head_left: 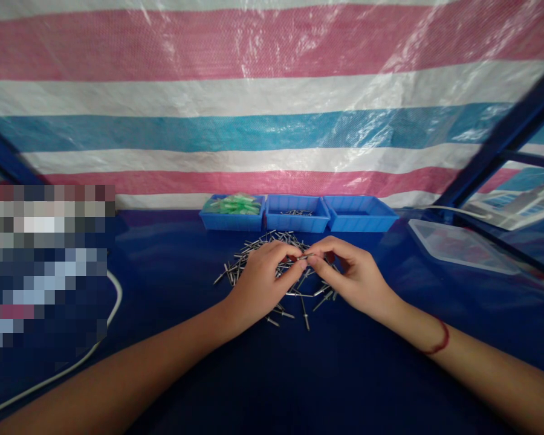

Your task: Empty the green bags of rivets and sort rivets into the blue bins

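Note:
Between the fingertips of both hands is a small metal pop rivet [304,257], partly covered by the fingers. My left hand [268,272] pinches one end with thumb and forefinger. From the other side my right hand [351,272] pinches it too, thumb against forefinger. Beneath and around the hands lies a loose pile of pop rivets [245,254] on the dark blue tabletop [163,260]. A few stray rivets [305,317] lie nearer to me, in front of the pile.
Behind the pile stand three blue bins: the left bin [232,223] holds green-and-clear packets [238,204], the middle bin [298,224] some rivets. The right bin [362,223] stands beside them. A clear plastic lid [457,249] lies right; a white cable [118,293] runs left.

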The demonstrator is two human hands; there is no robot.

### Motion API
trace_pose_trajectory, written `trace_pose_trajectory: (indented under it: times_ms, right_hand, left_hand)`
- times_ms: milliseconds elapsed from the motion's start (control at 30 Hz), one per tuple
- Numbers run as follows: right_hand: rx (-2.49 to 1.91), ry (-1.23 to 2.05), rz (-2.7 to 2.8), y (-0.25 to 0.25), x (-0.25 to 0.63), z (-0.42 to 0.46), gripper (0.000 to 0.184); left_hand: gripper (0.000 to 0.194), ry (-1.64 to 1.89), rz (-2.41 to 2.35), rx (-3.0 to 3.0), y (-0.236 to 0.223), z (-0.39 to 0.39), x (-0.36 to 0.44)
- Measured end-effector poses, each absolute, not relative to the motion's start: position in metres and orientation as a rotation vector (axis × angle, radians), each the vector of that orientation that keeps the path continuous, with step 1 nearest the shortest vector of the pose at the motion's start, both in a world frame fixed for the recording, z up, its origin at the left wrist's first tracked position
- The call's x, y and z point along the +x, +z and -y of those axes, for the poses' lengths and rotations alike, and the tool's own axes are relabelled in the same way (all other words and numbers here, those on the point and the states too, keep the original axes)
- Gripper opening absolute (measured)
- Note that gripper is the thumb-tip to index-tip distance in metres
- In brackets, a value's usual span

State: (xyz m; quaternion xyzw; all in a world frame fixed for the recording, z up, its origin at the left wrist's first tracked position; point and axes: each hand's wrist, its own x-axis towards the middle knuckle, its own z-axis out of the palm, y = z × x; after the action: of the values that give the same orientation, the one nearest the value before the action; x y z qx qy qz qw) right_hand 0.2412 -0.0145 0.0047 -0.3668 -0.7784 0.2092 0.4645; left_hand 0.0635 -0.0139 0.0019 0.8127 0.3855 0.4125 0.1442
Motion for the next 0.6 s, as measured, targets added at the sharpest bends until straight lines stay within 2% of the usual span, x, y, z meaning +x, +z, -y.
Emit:
trace_pose_trajectory:
  times_ms: [367, 600]
  right_hand:
    - [-0.933, 0.353, 2.103, 0.009, 0.246, 0.006, 0.016]
    - [-1.239, -0.14, 1.949, 0.025, 0.252, -0.055, 0.03]
  left_hand:
    - [0.008, 1.238, -1.142, 2.316, 0.009, 0.013, 0.061]
    - [0.015, 1.236, -1.208, 2.385, 0.007, -0.004, 0.049]
